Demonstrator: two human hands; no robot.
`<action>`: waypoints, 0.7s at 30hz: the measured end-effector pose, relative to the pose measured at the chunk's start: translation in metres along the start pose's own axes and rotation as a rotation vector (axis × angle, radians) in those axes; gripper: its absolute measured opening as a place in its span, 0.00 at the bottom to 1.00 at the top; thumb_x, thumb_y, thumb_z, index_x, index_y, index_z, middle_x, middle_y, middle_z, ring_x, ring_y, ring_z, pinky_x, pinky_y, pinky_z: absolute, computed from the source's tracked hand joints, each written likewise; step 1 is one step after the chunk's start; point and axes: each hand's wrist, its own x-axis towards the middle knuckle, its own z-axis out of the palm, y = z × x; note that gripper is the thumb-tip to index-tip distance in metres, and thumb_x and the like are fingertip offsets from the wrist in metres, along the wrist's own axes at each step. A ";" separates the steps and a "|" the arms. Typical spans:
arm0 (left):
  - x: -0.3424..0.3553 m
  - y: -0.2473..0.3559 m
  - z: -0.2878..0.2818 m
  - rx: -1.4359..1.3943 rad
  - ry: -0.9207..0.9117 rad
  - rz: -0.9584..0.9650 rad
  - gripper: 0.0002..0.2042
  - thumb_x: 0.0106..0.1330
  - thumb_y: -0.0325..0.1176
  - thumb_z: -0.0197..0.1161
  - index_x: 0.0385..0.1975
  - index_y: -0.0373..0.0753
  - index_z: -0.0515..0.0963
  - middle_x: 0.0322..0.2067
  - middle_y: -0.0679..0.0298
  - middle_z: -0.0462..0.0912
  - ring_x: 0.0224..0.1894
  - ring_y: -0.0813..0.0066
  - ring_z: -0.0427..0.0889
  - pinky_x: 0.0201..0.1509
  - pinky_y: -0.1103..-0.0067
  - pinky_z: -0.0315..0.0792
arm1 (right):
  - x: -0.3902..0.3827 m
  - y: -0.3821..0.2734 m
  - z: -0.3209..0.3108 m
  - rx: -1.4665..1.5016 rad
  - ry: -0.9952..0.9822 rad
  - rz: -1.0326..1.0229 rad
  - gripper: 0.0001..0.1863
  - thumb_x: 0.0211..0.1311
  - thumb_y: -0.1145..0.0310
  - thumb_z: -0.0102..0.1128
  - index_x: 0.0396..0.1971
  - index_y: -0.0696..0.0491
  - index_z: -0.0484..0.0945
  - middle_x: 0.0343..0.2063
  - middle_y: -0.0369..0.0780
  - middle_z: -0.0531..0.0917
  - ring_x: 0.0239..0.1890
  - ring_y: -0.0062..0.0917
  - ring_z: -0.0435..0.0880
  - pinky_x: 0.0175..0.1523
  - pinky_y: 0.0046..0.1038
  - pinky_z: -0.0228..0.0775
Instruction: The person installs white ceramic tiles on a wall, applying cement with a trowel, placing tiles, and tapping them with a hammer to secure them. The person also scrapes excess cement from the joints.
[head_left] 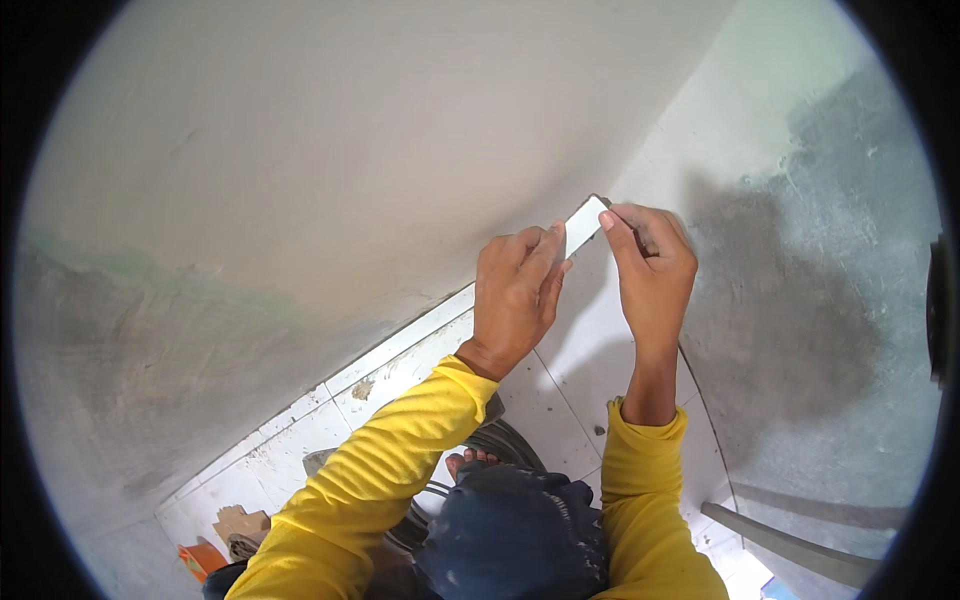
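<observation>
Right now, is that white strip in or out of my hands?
The white strip is in hand: your right hand pinches its far end; your left hand touches its near end.

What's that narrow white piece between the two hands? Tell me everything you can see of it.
The white strip is narrow, flat and straight-edged, with a smooth, bright face; it looks like cut tile. A dark edge shows at its upper end. It lies slantwise in the view, rising to the right, near the corner where the walls meet. The left hand covers its lower end with the fingers; the right hand has its thumb on the upper end. Whether it touches the wall is unclear.
</observation>
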 end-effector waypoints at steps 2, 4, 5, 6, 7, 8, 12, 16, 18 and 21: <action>0.000 0.003 -0.007 0.022 0.044 0.011 0.26 0.64 0.23 0.76 0.64 0.34 0.83 0.49 0.55 0.86 0.47 0.53 0.82 0.54 0.63 0.76 | -0.004 -0.012 0.004 0.037 -0.001 0.050 0.07 0.69 0.72 0.76 0.42 0.57 0.91 0.32 0.35 0.86 0.30 0.16 0.78 0.37 0.23 0.72; -0.002 0.004 -0.012 0.034 0.066 0.012 0.26 0.64 0.23 0.76 0.65 0.34 0.83 0.49 0.55 0.86 0.48 0.54 0.82 0.54 0.63 0.76 | -0.009 -0.022 0.008 0.042 0.014 0.107 0.06 0.69 0.72 0.76 0.40 0.57 0.90 0.31 0.34 0.85 0.30 0.15 0.77 0.37 0.23 0.72; -0.002 0.003 -0.012 0.024 0.090 0.026 0.26 0.65 0.24 0.76 0.65 0.35 0.82 0.49 0.56 0.85 0.48 0.54 0.82 0.54 0.63 0.74 | -0.011 -0.027 0.010 0.061 0.005 0.104 0.06 0.70 0.72 0.76 0.40 0.58 0.90 0.31 0.33 0.85 0.30 0.14 0.77 0.38 0.22 0.71; -0.003 0.002 -0.012 0.011 0.116 0.043 0.25 0.66 0.25 0.75 0.65 0.35 0.82 0.49 0.57 0.85 0.47 0.54 0.81 0.55 0.63 0.73 | -0.013 -0.032 0.011 0.064 -0.001 0.126 0.06 0.70 0.72 0.75 0.40 0.58 0.89 0.30 0.33 0.85 0.29 0.14 0.77 0.38 0.22 0.71; -0.006 0.000 -0.012 -0.004 0.153 0.075 0.25 0.66 0.26 0.75 0.65 0.35 0.82 0.49 0.58 0.84 0.47 0.55 0.80 0.55 0.63 0.71 | -0.016 -0.036 0.012 0.058 -0.009 0.157 0.06 0.71 0.72 0.75 0.39 0.59 0.89 0.30 0.33 0.85 0.29 0.14 0.76 0.38 0.22 0.71; -0.010 -0.003 -0.011 -0.032 0.134 0.043 0.24 0.67 0.26 0.74 0.65 0.35 0.82 0.49 0.58 0.84 0.48 0.55 0.81 0.55 0.64 0.72 | -0.017 -0.040 0.012 0.071 -0.011 0.169 0.06 0.71 0.72 0.75 0.39 0.59 0.88 0.29 0.33 0.85 0.29 0.14 0.77 0.38 0.22 0.71; -0.048 -0.015 -0.008 -0.261 0.220 -0.331 0.20 0.73 0.28 0.72 0.64 0.33 0.83 0.50 0.59 0.86 0.48 0.64 0.84 0.54 0.71 0.77 | -0.020 -0.048 0.011 -0.047 -0.023 0.123 0.06 0.72 0.73 0.73 0.40 0.60 0.87 0.29 0.34 0.85 0.30 0.15 0.78 0.38 0.22 0.72; -0.099 -0.032 -0.005 -0.573 0.044 -1.072 0.17 0.79 0.31 0.67 0.63 0.31 0.84 0.53 0.61 0.87 0.48 0.74 0.85 0.53 0.77 0.79 | -0.016 -0.048 0.007 -0.120 -0.014 -0.039 0.07 0.73 0.71 0.74 0.41 0.59 0.87 0.30 0.35 0.87 0.30 0.16 0.79 0.39 0.22 0.73; -0.112 -0.039 0.002 -0.704 -0.086 -1.167 0.18 0.79 0.32 0.66 0.63 0.31 0.83 0.53 0.61 0.88 0.49 0.73 0.85 0.55 0.76 0.79 | -0.013 -0.048 0.005 -0.131 -0.012 -0.108 0.08 0.73 0.69 0.75 0.41 0.59 0.86 0.31 0.36 0.87 0.30 0.17 0.79 0.39 0.22 0.72; -0.113 -0.044 0.015 -0.877 -0.199 -1.324 0.18 0.80 0.32 0.64 0.65 0.33 0.82 0.54 0.62 0.88 0.51 0.73 0.85 0.58 0.74 0.78 | -0.009 -0.049 0.004 -0.185 0.007 -0.165 0.09 0.74 0.67 0.75 0.41 0.58 0.86 0.33 0.35 0.87 0.31 0.16 0.79 0.39 0.22 0.71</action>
